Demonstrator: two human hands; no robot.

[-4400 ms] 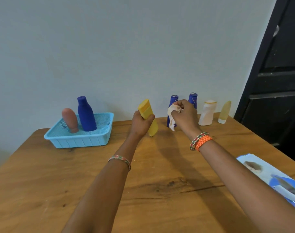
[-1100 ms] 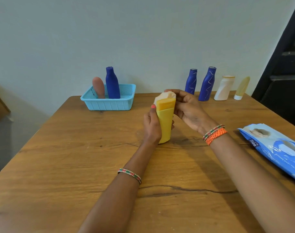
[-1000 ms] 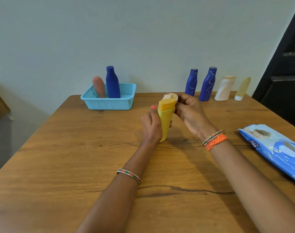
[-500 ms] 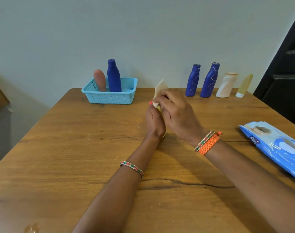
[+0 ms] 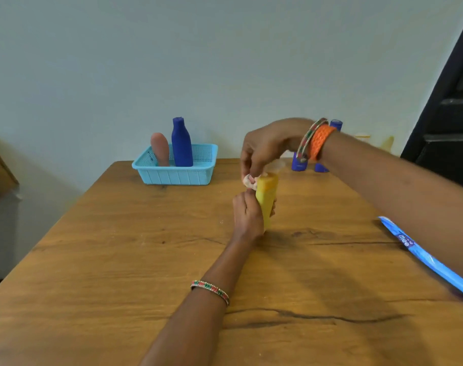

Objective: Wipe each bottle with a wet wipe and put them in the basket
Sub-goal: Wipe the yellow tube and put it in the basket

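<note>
I see a yellow bottle (image 5: 266,200) standing upright near the middle of the wooden counter (image 5: 119,260). My left hand (image 5: 247,215) has its fingers wrapped around the bottle's lower body. My right hand (image 5: 267,143) reaches down from above, its fingers pinching a crumpled wet wipe (image 5: 250,180) against the bottle's top. Far left by the wall sits a light blue basket (image 5: 176,177) holding a dark blue bottle (image 5: 182,145) and a pinkish-brown bottle (image 5: 160,149), both upright. My right wrist and forearm hide most of the blue bottles (image 5: 299,163) behind. A blue wipe pack (image 5: 436,265) lies at the counter's right edge.
</note>
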